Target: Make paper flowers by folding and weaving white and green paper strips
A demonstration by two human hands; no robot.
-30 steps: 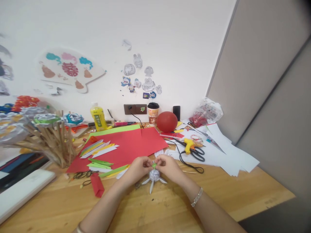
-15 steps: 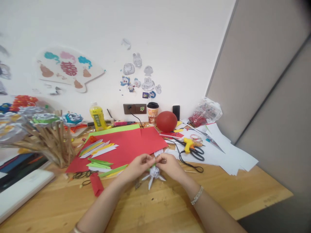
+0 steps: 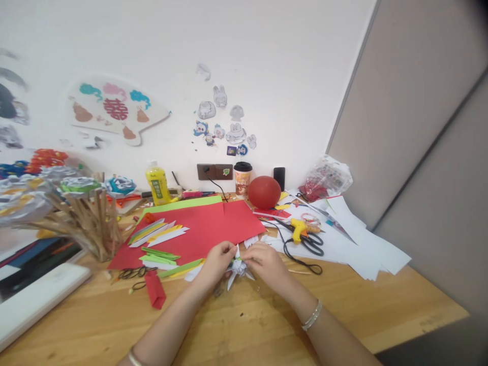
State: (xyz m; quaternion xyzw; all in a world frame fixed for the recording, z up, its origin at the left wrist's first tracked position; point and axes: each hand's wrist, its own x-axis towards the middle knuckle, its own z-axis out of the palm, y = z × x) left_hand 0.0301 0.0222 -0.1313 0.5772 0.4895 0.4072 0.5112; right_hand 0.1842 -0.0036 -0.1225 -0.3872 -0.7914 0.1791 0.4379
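A white folded paper piece (image 3: 239, 268) with pointed strips fanning out sits between my hands near the table's middle, a bit of green at its top. My left hand (image 3: 220, 262) pinches its left side with the fingers closed. From the right, my right hand (image 3: 265, 262) has thumb and fingers pressed together on its upper edge. The fingertips partly cover the piece. Folded green strips (image 3: 160, 254) and white and yellow strips (image 3: 168, 235) lie left of my hands, on and beside red paper (image 3: 206, 223).
A yellow glue gun (image 3: 298, 230) and black scissors (image 3: 312, 244) lie on white sheets at right. Behind stand a red balloon (image 3: 264, 192), a cup (image 3: 242, 180) and a yellow bottle (image 3: 157, 184). Wooden sticks with paper flowers (image 3: 97, 223) stand at left.
My fingers have parted slightly at the top of the white paper piece, showing a white point between them. The whole view has shifted a little, moving the scene rightward.
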